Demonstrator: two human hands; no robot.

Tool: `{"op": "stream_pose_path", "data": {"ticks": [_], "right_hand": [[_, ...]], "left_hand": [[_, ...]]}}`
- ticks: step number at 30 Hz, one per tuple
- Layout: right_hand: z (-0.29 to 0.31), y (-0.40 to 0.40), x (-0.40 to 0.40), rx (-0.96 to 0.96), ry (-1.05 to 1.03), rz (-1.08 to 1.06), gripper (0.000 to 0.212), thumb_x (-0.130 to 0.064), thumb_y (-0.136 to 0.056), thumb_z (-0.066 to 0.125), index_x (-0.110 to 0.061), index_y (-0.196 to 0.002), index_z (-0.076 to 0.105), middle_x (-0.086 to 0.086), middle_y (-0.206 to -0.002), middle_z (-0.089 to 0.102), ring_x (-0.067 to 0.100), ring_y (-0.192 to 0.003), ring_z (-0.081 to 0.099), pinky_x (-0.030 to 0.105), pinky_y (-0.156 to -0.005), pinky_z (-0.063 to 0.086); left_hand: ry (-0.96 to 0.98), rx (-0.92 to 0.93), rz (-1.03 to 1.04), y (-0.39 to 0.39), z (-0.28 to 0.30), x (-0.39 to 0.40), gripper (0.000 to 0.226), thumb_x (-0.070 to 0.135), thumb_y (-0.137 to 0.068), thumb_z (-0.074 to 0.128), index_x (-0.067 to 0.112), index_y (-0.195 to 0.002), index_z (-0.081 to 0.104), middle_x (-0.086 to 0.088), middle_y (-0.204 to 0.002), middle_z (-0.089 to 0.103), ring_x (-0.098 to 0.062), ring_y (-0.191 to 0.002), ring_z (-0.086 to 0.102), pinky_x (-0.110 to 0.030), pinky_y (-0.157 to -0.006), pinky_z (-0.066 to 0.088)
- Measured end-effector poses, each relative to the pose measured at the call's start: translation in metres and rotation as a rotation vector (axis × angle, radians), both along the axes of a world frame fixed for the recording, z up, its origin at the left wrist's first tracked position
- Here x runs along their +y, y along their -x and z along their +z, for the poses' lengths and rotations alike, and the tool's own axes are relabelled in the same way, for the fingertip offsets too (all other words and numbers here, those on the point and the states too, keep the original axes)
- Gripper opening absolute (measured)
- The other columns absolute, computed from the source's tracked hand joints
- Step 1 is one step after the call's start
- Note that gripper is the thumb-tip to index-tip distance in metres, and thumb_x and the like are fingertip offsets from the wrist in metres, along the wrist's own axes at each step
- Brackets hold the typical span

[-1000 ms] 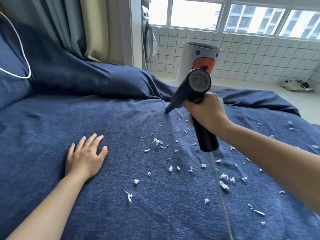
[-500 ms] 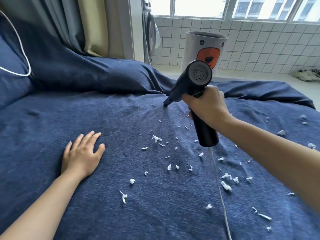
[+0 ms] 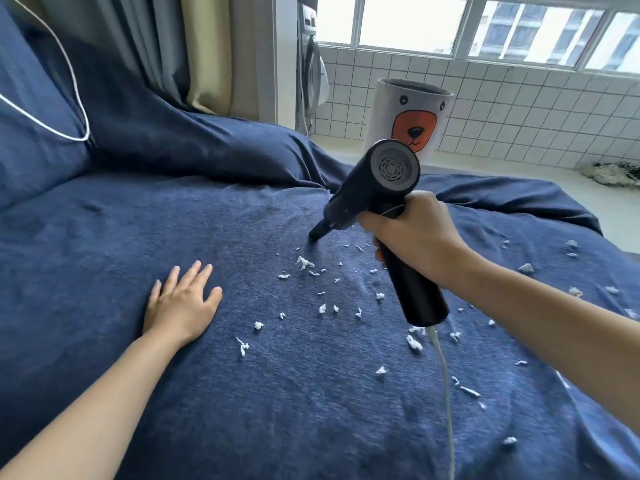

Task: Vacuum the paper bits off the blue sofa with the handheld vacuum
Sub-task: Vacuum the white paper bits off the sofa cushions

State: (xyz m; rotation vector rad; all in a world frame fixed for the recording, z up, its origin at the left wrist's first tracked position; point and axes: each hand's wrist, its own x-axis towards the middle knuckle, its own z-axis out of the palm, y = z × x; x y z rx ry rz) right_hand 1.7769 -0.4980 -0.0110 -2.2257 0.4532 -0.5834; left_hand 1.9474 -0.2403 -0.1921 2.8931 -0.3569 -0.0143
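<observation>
A tiled wall (image 3: 519, 109) under a row of windows runs behind a blue sofa (image 3: 104, 258) whose soft cover fills most of the view. The paper bits (image 3: 304, 262) lie scattered across the seat, thickest just around and below the vacuum's nozzle and thinning out toward the sofa's right edge. The right hand (image 3: 412, 233) grips the handheld vacuum (image 3: 374, 188) with fingers curled tight round the top of its dark handle, just under the round body. The nozzle tip points down and away from the hand and seems to touch the fabric at the far edge of the scatter, though the tip is too dark to say for sure. A white cord (image 3: 445, 393) trails from the handle's base back across the seat.

The vacuum looks rigid and of moderate weight, so the handle is the right place to hold it, and one hand appears enough. The bits look light and flimsy; they would likely lift easily but could skitter or catch in the nap. The cover is soft and creases readily, so the nozzle may drag it.

The left hand (image 3: 180, 306) lies flat on the seat, fingers spread, well left of the vacuum, holding nothing. A white bin with a bear face (image 3: 408, 116) stands behind the vacuum.
</observation>
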Motion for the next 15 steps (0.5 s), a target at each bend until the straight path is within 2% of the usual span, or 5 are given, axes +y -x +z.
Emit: {"op": "stream_pose_path", "data": {"ticks": [2, 7, 11, 15], "right_hand": [[0.001, 0.007, 0.004, 0.004, -0.029, 0.035, 0.026, -0.017, -0.080, 0.072, -0.011, -0.057, 0.061, 0.016, -0.063, 0.069, 0.021, -0.045, 0.067, 0.032, -0.050, 0.058], [-0.001, 0.026, 0.018, 0.021, -0.027, 0.088, 0.025, -0.018, -0.081, 0.073, -0.010, -0.060, 0.061, 0.011, -0.060, 0.068, 0.014, -0.042, 0.065, 0.022, -0.046, 0.052], [0.003, 0.044, 0.023, 0.017, 0.036, 0.099, 0.028, -0.020, -0.082, 0.073, -0.019, -0.057, 0.059, 0.005, -0.059, 0.067, 0.017, -0.045, 0.068, 0.024, -0.049, 0.057], [0.009, 0.052, 0.017, 0.013, 0.066, 0.074, 0.026, -0.019, -0.083, 0.072, -0.017, -0.059, 0.061, 0.000, -0.054, 0.065, 0.015, -0.044, 0.066, 0.025, -0.052, 0.057]], "left_hand": [[-0.006, 0.011, 0.012, 0.009, 0.001, 0.000, 0.058, 0.051, -0.098, 0.025, 0.034, -0.152, 0.014, 0.014, -0.160, 0.005, -0.015, -0.149, 0.000, -0.039, -0.120, 0.000], [-0.001, -0.017, 0.021, 0.037, 0.004, 0.003, 0.056, 0.049, -0.099, 0.024, 0.031, -0.152, 0.017, 0.012, -0.161, 0.007, -0.014, -0.148, 0.004, -0.037, -0.120, 0.003], [0.029, -0.061, 0.026, 0.050, 0.001, 0.008, 0.055, 0.047, -0.099, 0.027, 0.030, -0.151, 0.023, 0.011, -0.160, 0.014, -0.012, -0.148, 0.009, -0.035, -0.120, 0.006], [0.062, -0.089, 0.038, 0.051, 0.002, 0.007, 0.054, 0.045, -0.098, 0.031, 0.029, -0.149, 0.029, 0.010, -0.159, 0.020, -0.013, -0.147, 0.013, -0.035, -0.119, 0.008]]}}
